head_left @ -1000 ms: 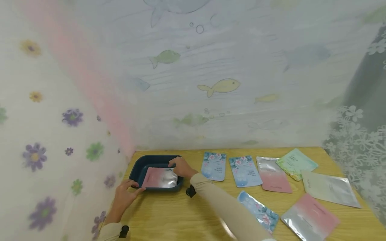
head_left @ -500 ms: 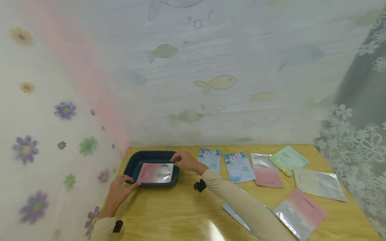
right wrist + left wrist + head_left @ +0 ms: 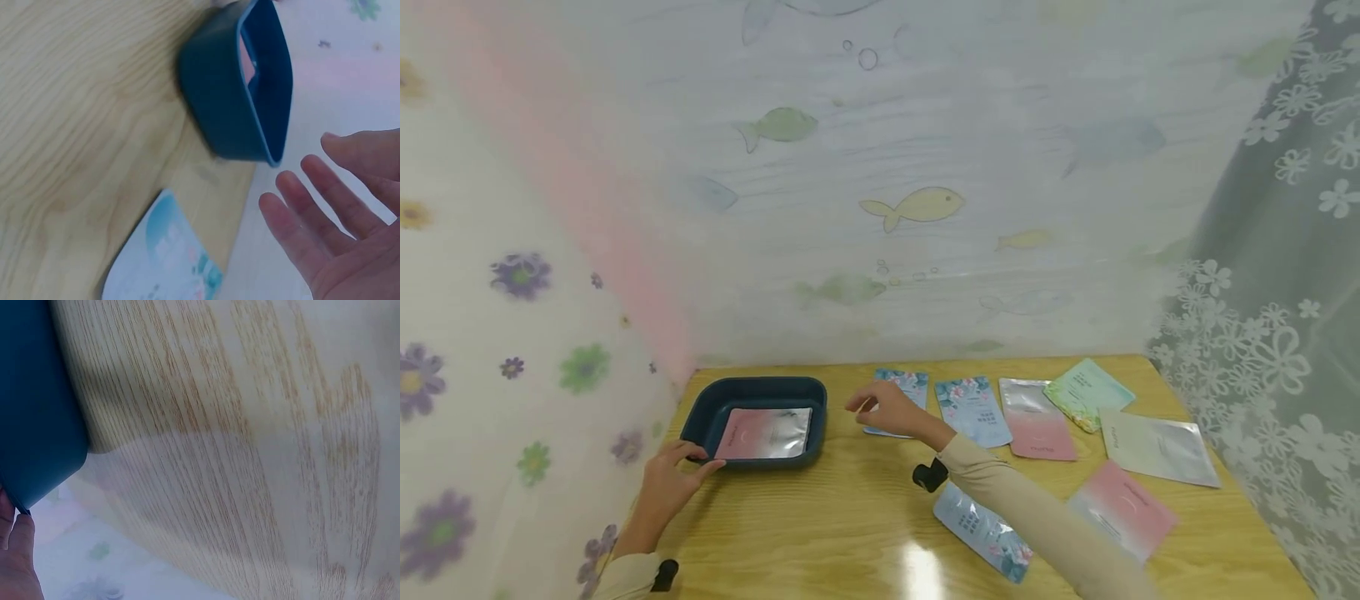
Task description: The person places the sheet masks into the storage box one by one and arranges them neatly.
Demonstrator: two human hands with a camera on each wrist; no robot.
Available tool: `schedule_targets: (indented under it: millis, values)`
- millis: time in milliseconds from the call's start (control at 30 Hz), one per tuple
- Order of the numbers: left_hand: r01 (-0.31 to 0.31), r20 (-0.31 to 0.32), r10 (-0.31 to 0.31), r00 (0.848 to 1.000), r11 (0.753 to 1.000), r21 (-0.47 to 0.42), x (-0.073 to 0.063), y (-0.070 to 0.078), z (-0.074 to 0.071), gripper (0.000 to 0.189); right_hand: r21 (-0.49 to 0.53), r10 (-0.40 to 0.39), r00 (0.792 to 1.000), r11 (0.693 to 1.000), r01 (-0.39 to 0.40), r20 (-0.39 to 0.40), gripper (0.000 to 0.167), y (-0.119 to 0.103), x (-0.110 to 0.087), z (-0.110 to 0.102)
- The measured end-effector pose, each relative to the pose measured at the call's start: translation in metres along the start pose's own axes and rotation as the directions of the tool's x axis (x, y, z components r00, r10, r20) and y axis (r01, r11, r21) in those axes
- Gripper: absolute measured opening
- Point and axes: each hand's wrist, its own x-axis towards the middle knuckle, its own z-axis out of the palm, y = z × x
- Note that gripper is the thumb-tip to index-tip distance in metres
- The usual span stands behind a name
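Observation:
A dark blue plastic basin (image 3: 752,385) stands at the table's left. Inside lies a pink-and-silver sheet mask packet (image 3: 766,433). My left hand (image 3: 666,482) pinches the basin's near left corner; in the left wrist view its fingers and thumb meet at the rim. To the right of the basin, my right hand (image 3: 891,410) is raised with nothing in it. The right wrist view shows its fingers (image 3: 294,228) loosely spread. A blue floral packet (image 3: 902,382) lies partly hidden behind that hand, and another blue floral packet (image 3: 973,412) lies just right of it.
Further right are a silver-and-pink packet (image 3: 1037,421), a green packet (image 3: 1088,396), a pale cream-and-silver packet (image 3: 1161,448) and a pink packet (image 3: 1123,504), which the right sleeve overlaps. Nearer lies a blue floral packet (image 3: 981,532). Fabric walls border the wooden table (image 3: 820,533).
My right hand has left the packet in the basin and moved right, out of the basin. My left hand keeps its place on the rim. The head view has shifted slightly rightward.

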Motion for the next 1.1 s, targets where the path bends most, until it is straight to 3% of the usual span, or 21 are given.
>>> schedule_targets:
  millis: [133, 400, 600, 833, 1100]
  values:
    - [-0.003, 0.006, 0.002, 1.000, 1.000, 0.006, 0.001, 0.001, -0.001, 0.030, -0.031, -0.010, 1.000, 0.999, 0.009, -0.017, 0.018, 0.001, -0.016, -0.010]
    - [-0.066, 0.012, 0.066, 0.998, 0.998, -0.002, 0.011, 0.004, 0.001, 0.031, 0.000, 0.076, 0.997, 0.997, -0.076, -0.029, 0.018, 0.001, -0.044, -0.033]
    - [-0.113, 0.018, 0.112, 0.994, 0.993, 0.040, 0.005, 0.001, 0.000, 0.033, 0.020, 0.083, 0.997, 0.996, -0.083, -0.003, 0.020, 0.000, -0.068, -0.044]
    - [-0.105, 0.055, 0.100, 0.993, 0.990, 0.092, 0.003, -0.006, 0.000, 0.034, 0.029, 0.124, 0.992, 0.992, -0.124, -0.001, 0.021, 0.006, -0.093, -0.055]
    - [-0.064, 0.087, 0.055, 0.995, 0.993, 0.101, 0.001, -0.003, 0.001, 0.033, 0.055, 0.139, 0.990, 0.989, -0.138, -0.015, 0.024, 0.010, -0.124, -0.068]
